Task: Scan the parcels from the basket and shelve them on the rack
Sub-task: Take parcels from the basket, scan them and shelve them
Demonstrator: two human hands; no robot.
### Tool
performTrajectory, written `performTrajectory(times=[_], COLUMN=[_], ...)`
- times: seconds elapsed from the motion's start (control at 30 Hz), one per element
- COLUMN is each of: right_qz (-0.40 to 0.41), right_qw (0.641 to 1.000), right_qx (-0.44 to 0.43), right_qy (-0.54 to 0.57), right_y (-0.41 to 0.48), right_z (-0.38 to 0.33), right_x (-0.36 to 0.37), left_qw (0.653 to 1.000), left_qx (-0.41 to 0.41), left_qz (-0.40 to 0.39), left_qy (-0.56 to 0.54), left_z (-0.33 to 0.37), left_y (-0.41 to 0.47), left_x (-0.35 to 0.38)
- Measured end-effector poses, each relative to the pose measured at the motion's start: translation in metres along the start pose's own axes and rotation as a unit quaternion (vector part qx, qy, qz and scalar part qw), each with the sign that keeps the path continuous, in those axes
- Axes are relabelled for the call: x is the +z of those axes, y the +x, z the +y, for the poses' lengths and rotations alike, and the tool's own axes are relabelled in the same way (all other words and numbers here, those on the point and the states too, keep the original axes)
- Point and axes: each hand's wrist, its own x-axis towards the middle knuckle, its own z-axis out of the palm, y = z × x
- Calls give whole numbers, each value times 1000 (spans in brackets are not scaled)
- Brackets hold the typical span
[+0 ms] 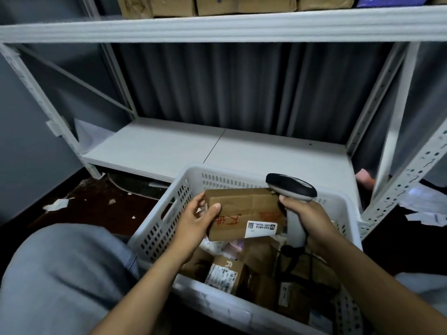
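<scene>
The left hand [197, 220] gripped a small brown cardboard parcel [242, 206] by its left end, thumb on top, fingers curled behind. The right hand [308, 220] was wrapped round the handle of a black-and-grey handheld barcode scanner [291, 187], its head just above the parcel's right edge. The parcel showed red handwriting and a white label and was held over a white perforated plastic basket [169, 221]. Inside the basket lay more brown cardboard boxes [227, 274], labels up, plus possibly a soft bag, too blurred to be sure. Behind stood a white metal rack [217, 27], with taped cartons [217, 6] on the upper shelf.
</scene>
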Motion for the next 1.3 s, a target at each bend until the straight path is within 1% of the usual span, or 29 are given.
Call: performTrajectory(times=[0.1, 0.2, 0.27, 0.33, 0.4, 0.43, 0.47, 0.5, 0.57, 0.67, 0.73, 0.77, 0.83, 0.9, 0.93, 1.07, 1.13, 1.23, 1.3], right_qz=[-9, -24, -24, -16, -14, -13, -13, -11, -9, -19, -24, -26, -25, -9, 0, 8, 14, 28, 26], right_qw=[999, 998, 997, 996, 996, 996, 996, 996, 996, 996, 996, 996, 996, 996, 996, 996, 998, 998, 994], right_qx=[-15, -28, -26, -22, -15, -13, -11, -13, -18, -24, -19, -18, -15, -13, -10, 12, 7, -14, -13], right_qy=[30, 59, 74, 83, 91, 93, 93, 92, 90, 88, 87, 87, 88, 85, 84, 83, 52, -60, -109], right_y=[-1, -2, 1, 4, 6, 6, 6, 7, 9, 9, 7, 6, 6, 9, 10, 15, 17, 18, 17], right_z=[-5, -10, -10, -9, -8, -8, -8, -9, -9, -7, -6, -5, -4, -4, -5, -5, -4, -1, -2], right_x=[1, 2, 1, 0, -3, -5, -6, -8, -10, -9, -6, -5, -4, -3, -3, -3, -2, 0, 0], left_qw=[1000, 997, 997, 994, 980, 976, 975, 979, 987, 992, 993, 992, 984, 970, 967, 984, 987, 991, 993], left_qx=[4, 33, 36, 18, 8, 8, 7, 6, 15, 12, -2, -9, -20, -10, -4, -10, -28, -62, -84], left_qz=[25, 49, 25, -44, -114, -141, -160, -164, -140, -91, -81, -89, -141, -184, -187, -121, -96, -61, -21], left_qy=[-6, 44, 68, 103, 162, 168, 152, 121, 81, 85, 86, 90, 106, 156, 171, 133, 125, 103, 82], left_z=[2, 4, 8, 10, 11, 11, 11, 10, 5, -2, -3, -4, -5, -8, -10, -13, -19, -27, -32], left_y=[-1, -3, -6, -7, -6, -6, -6, -5, -4, 0, 0, 0, 1, 3, 5, 9, 13, 19, 22], left_x=[2, 2, 0, -4, -8, -8, -6, -5, -2, 1, 3, 3, 1, -3, -3, -2, -3, -7, -9])
